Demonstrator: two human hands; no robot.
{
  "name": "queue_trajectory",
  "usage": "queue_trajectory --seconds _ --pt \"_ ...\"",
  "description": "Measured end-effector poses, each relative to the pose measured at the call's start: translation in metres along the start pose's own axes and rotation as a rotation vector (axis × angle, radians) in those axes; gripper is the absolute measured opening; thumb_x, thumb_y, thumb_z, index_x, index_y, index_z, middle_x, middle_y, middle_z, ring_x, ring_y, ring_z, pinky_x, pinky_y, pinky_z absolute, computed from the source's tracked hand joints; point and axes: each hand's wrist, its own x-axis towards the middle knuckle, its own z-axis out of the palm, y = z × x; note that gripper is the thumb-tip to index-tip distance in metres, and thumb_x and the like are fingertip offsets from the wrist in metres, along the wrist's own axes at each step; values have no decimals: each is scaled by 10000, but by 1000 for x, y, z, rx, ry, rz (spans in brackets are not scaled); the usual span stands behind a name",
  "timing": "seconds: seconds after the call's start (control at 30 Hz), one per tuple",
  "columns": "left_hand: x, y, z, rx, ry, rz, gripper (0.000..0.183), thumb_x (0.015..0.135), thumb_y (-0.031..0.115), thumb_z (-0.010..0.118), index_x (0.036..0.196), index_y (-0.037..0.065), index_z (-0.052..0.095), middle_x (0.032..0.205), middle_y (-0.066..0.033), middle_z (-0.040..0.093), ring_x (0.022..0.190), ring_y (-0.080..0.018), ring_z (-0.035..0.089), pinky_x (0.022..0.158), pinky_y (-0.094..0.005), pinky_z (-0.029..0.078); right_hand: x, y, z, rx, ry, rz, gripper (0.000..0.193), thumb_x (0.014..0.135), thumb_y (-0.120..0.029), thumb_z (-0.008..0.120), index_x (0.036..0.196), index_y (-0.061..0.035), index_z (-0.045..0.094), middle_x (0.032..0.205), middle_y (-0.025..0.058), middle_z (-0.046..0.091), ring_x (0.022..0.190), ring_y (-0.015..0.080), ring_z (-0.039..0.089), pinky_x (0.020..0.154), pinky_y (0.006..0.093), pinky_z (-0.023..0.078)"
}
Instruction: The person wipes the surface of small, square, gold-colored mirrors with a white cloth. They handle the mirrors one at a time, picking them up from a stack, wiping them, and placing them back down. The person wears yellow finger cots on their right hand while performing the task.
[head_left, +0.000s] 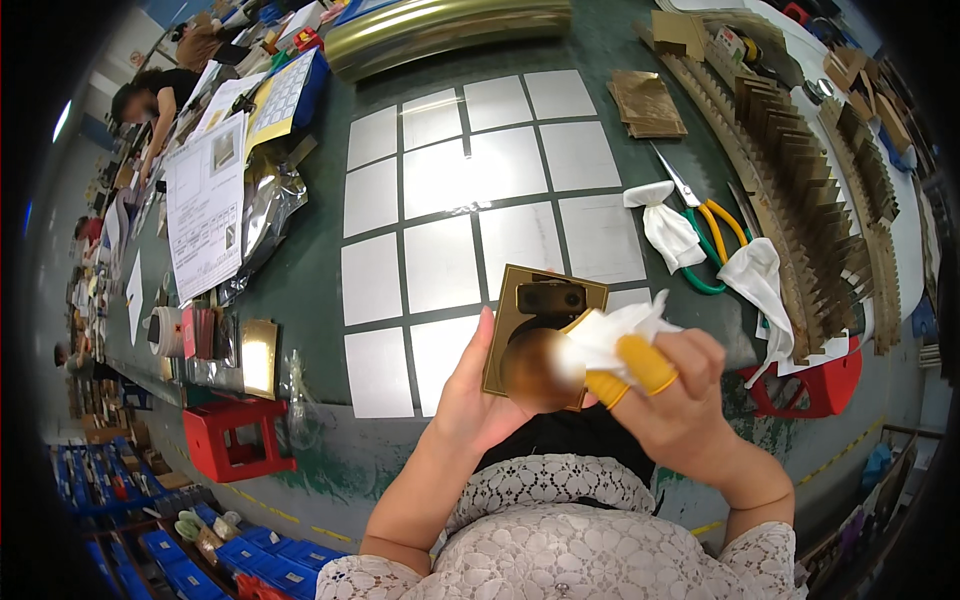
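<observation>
From my head camera, looking down, my left hand (470,385) was holding a shiny gold plate (540,335) up over the edge of the green table (320,250). My fingers were closed around its left side, with my thumb up along the edge. The plate was tilted toward me, and it worked like a mirror.

My right hand (685,395) was closed on a white cloth (620,330). Two of my fingers had yellow finger covers (640,365) on them. The cloth was pressed on the right side of the plate.

On the table past the plate were many white square sheets (470,210) laid in rows. To the right lay scissors with yellow and green handles (715,235) and two more white cloths (670,230). Brown cards stood in a long toothed rack (810,190). A red stool (235,440) stood under the table at my left.

I think the plate could slip, because I held it by one side only, up in the air. If I pushed too hard with the cloth, it could tip out of my hand and fall. My bare thumb could also leave marks on the shiny face.
</observation>
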Motion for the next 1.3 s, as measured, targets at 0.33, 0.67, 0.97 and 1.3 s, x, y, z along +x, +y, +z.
queue_trajectory --seconds 0.33,0.67,0.97,1.3 --pt "-4 -4 -2 -58 -78 -42 717 988 585 234 1473 58 248 1426 -214 390 1266 -453 445 967 -571 450 17 16 10 -81 -27 83 354 687 -203 668 1025 -101 693 1080 68 583 1071 249 492 916 425 375" --pt "1 -4 -4 -9 -62 -66 771 976 607 181 1498 40 195 1489 -254 285 1284 -449 420 908 -508 475 14 31 10 -140 -63 277 412 716 19 601 1097 -97 707 1152 127 554 1092 343 449 944 424 380" --pt "5 -3 -8 -42 -129 -31 753 977 606 181 1502 66 198 1493 -254 272 1275 -453 427 911 -522 477 10 33 8 -157 -34 271 361 717 -62 619 1066 -79 708 1127 114 551 1082 302 470 910 411 368" --pt "2 -6 -7 -89 -73 0 704 990 583 225 1454 57 280 1402 -195 416 1269 -386 458 973 -552 453 9 11 3 -4 -43 166 367 702 -137 651 1063 -104 702 1112 77 558 1091 267 458 911 418 370"
